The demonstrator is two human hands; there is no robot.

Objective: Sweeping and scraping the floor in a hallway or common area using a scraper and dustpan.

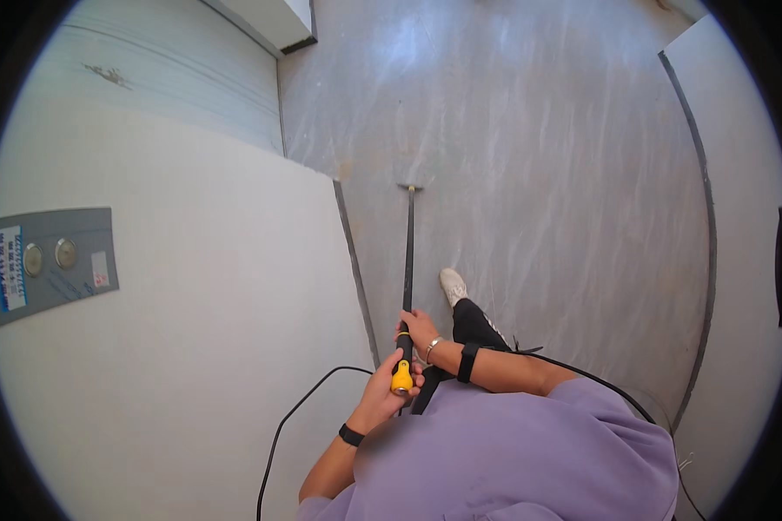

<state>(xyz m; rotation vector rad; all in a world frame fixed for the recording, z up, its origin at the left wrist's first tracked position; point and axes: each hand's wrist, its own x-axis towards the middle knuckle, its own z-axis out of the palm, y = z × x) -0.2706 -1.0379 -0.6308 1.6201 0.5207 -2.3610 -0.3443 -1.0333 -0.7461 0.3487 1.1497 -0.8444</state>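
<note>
A long-handled floor scraper (410, 247) slants away from me, its narrow crosswise head (410, 187) at the floor. My left hand (384, 387) wraps the handle's near end, beside the yellow end cap (401, 378). Just ahead of it, my right hand (420, 331) grips the black shaft, below a thin yellow ring. Under the head lies the grey, streaked floor (534, 163), with pale marks around it. My shoe (453, 286) is planted on that floor, to the right of the shaft.
On the left, a white wall (202, 338) with a dark skirting strip (355, 267) runs close to the shaft. It bears a grey lift call panel (78, 260) with two round buttons. Another white wall (743, 215) stands on the right. Black cables (280, 423) hang around my body.
</note>
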